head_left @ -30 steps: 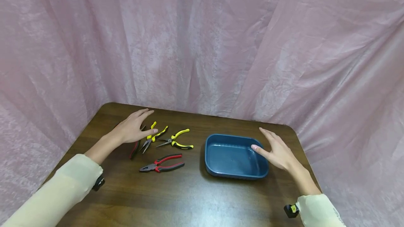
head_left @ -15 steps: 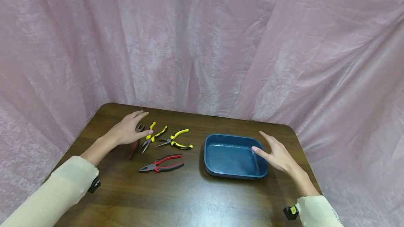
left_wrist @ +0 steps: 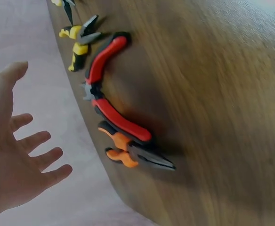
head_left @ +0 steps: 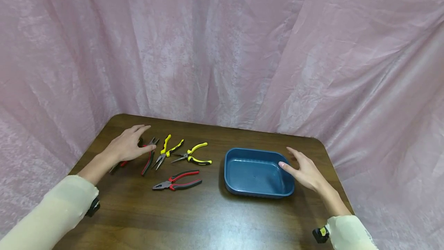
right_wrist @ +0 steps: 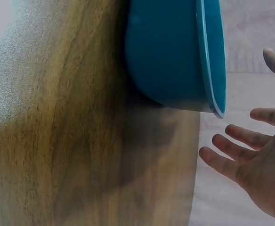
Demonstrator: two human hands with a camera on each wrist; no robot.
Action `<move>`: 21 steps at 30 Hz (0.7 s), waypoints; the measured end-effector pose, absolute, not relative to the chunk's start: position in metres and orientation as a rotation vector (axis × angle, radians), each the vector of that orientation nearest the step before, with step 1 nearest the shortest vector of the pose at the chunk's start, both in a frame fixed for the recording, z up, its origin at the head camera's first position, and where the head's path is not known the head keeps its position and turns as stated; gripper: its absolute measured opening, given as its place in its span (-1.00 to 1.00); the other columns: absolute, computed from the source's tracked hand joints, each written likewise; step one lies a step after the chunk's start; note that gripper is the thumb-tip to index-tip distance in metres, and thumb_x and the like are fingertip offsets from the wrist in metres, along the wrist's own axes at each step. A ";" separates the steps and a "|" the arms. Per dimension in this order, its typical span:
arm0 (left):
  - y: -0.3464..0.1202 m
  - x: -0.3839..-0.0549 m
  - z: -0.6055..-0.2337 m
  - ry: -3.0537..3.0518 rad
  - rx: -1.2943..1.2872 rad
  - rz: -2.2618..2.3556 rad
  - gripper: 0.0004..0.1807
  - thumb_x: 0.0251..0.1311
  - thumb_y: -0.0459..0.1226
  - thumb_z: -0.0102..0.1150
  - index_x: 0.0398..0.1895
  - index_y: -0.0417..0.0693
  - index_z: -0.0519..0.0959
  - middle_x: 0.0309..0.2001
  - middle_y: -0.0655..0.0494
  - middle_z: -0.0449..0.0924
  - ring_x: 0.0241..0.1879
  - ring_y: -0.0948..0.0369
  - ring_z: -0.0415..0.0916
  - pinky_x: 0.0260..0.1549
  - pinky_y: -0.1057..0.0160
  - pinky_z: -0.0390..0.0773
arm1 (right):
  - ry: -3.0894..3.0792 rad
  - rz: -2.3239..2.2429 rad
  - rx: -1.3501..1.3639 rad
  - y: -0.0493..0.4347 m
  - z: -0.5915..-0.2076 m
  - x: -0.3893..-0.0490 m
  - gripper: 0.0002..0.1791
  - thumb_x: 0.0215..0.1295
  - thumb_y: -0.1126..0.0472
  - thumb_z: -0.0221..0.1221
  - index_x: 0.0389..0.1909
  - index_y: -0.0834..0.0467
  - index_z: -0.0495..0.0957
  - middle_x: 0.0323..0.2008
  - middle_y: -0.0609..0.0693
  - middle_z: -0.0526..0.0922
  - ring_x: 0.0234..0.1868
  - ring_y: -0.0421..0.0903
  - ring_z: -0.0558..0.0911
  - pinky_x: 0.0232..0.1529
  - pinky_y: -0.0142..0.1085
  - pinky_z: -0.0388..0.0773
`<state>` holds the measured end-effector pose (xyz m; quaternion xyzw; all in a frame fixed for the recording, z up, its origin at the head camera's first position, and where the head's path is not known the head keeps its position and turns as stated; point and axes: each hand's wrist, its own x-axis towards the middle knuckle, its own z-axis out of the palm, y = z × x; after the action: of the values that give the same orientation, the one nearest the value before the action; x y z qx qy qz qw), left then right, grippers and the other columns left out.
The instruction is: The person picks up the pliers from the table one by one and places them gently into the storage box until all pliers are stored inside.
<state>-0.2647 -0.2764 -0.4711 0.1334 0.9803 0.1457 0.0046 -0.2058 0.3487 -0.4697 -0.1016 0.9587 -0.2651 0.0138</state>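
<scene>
Currently, your right hand [head_left: 305, 171] is wide, gripping nothing, just beside the right end of the blue tray [head_left: 256, 176]; right wrist view shows a gap between it and the tray. Your left hand [head_left: 126, 145], well left of the tray, is also wide and gripping nothing, over the orange-handled pliers [left_wrist: 128, 147], which it partly hides in the head view. All five tools lie on the wooden counter [head_left: 194, 219], left of the tray. Closest to the tray: the first yellow-and-black pliers [head_left: 189, 156], handles apart. Farther left of it: the second yellow-and-black pliers [head_left: 163, 155], then red-handled cutters [left_wrist: 96, 89], handles spread broadly. Left of the tray's near side: red-and-black pliers [head_left: 170, 184], nose pointing away from the tray. Behind the tray: pink curtain [head_left: 222, 49].
</scene>
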 end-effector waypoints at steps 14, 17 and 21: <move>-0.304 -0.259 -0.485 3.104 0.237 0.378 0.10 0.13 0.42 0.04 0.52 -0.16 0.12 0.38 -0.34 0.15 0.27 -0.39 0.19 -0.16 -0.39 0.45 | 2.955 -0.873 -0.265 0.355 -0.480 -0.205 -0.06 0.32 -0.38 0.06 0.51 0.15 0.14 0.31 0.24 0.42 0.29 0.24 0.44 0.16 0.21 0.41; -0.311 -0.258 -0.490 3.095 0.209 0.379 0.10 0.15 0.40 0.06 0.51 -0.19 0.12 0.37 -0.37 0.15 0.26 -0.40 0.19 -0.14 -0.42 0.42 | 2.943 -0.887 -0.255 0.356 -0.483 -0.205 -0.06 0.32 -0.38 0.06 0.50 0.17 0.16 0.30 0.24 0.44 0.28 0.23 0.46 0.16 0.20 0.42; -0.319 -0.256 -0.496 3.083 0.184 0.421 0.01 0.20 0.24 0.18 0.46 -0.29 0.15 0.34 -0.41 0.16 0.24 -0.42 0.18 -0.04 -0.43 0.36 | 2.934 -0.928 -0.224 0.357 -0.485 -0.206 -0.08 0.33 -0.37 0.07 0.46 0.20 0.22 0.26 0.22 0.48 0.23 0.18 0.51 0.14 0.15 0.46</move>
<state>-0.2564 -0.3189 -0.4955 0.0589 0.9890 0.1351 0.0122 -0.2058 0.3572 -0.4846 -0.0727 0.9505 -0.3007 0.0280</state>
